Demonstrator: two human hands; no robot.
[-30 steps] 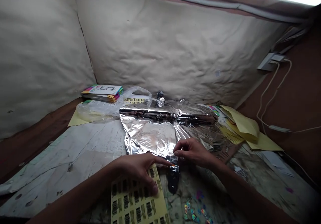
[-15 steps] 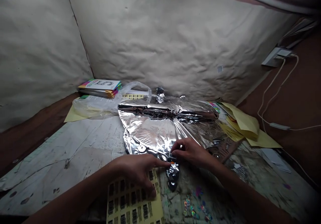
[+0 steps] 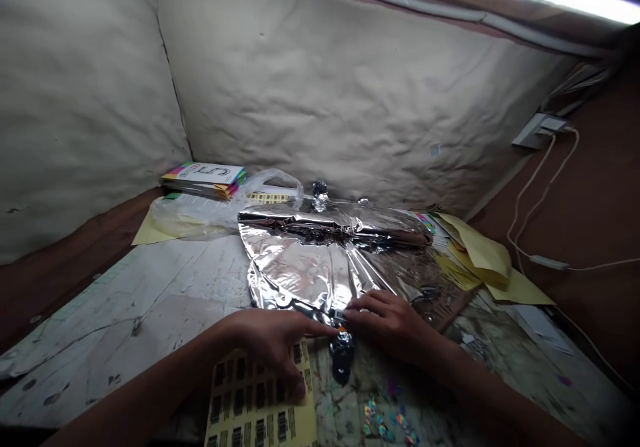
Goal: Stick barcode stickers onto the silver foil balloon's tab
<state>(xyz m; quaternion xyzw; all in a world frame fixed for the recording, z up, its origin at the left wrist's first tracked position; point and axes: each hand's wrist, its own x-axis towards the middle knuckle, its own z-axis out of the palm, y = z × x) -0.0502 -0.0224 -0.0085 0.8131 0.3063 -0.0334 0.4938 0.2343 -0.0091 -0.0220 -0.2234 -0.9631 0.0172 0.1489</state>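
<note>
A bundle of silver foil (image 3: 300, 267), perhaps flat foil balloons, lies on the table in front of me. Its narrow end, a foil tail (image 3: 341, 353) with a bit of orange on it, points toward me. My left hand (image 3: 273, 343) is open, its index fingertip touching the tail beside the orange bit and its thumb down on a yellow sheet of barcode stickers (image 3: 295, 427). A small white barcode sticker (image 3: 340, 314) is on the foil just above the tail. My right hand (image 3: 385, 317) lies over the foil beside that sticker, fingers loosely bent and apart.
Colourful printed cards (image 3: 207, 177) are stacked at the back left, beside a clear plastic bag (image 3: 200, 217). Yellow sheets (image 3: 480, 247) lie at the right. Shiny sequin-like bits (image 3: 383, 423) are scattered near me. A white cable (image 3: 520, 220) hangs along the right wall.
My right hand has gone from a pinch at the small sticker to lying flatter over the foil beside it. My left hand keeps its place on the tail. The view has tilted slightly up.
</note>
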